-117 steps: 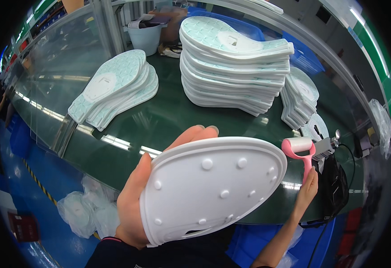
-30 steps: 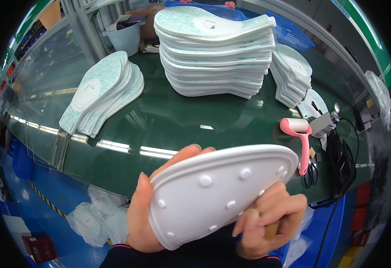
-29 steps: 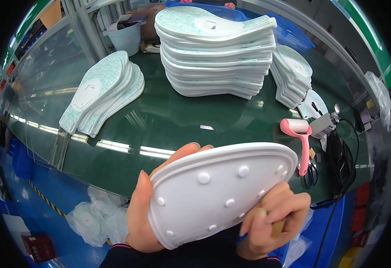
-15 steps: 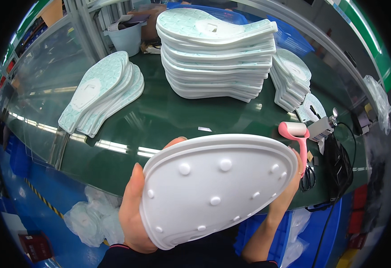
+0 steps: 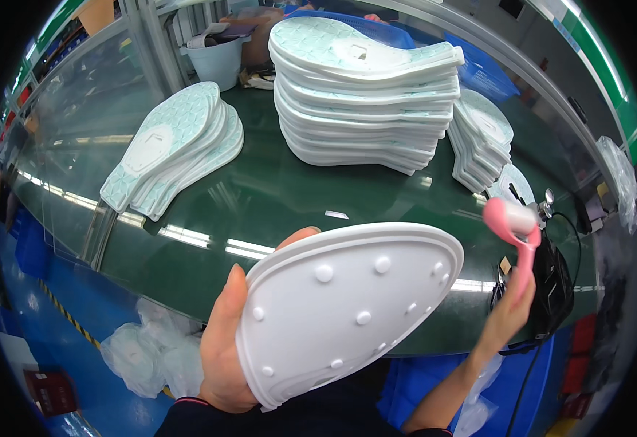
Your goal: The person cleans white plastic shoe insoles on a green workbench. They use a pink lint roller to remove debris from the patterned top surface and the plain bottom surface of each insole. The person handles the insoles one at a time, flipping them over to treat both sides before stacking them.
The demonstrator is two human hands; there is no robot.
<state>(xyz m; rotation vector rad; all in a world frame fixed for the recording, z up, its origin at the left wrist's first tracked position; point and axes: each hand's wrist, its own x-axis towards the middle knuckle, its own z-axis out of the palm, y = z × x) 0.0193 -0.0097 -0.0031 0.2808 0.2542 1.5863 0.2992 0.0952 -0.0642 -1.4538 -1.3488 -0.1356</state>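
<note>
My left hand grips the left end of a white moulded plastic panel, rounded, with a raised rim and several small round bumps facing me. The panel is tilted, held above the near edge of the green table. Off to the right, my right hand is closed round the pink handle of a small lint roller with a white roll, lifted off the table. Beyond the panel rises a tall stack of white panels with pale green patterned tops. A smaller fanned pile of similar panels lies at the left.
At the right are another pile of panels, a black bag and a cable. A light blue bucket and blue baskets stand at the back. Clear plastic bags lie on the floor at the lower left.
My right hand has let go of the panel's right end and picked up the lint roller from the table. The left hand still holds the panel, which has shifted slightly.
</note>
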